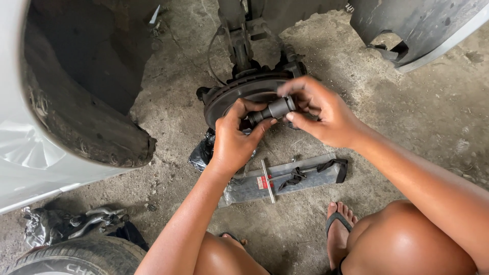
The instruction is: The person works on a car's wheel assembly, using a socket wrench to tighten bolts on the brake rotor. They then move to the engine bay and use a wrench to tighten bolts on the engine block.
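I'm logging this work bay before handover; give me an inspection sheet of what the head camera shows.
Surface: rough, stained concrete floor.
Job's things: dark metal cylinder part held over the bare brake disc.
Clutter: flat grey package, black plastic bag, bag with metal parts, tyre.
Grippers: left hand grips the cylinder's narrow end; right hand pinches its wide end.
Cables: thin hose or wire looping beside the strut.
Surroundings: open wheel arch, loose bumper panel, sandalled foot.

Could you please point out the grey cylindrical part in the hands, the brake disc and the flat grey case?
grey cylindrical part (277,108), head view, wide barrel.
brake disc (224,100), head view, left face.
flat grey case (305,175), head view, lid.
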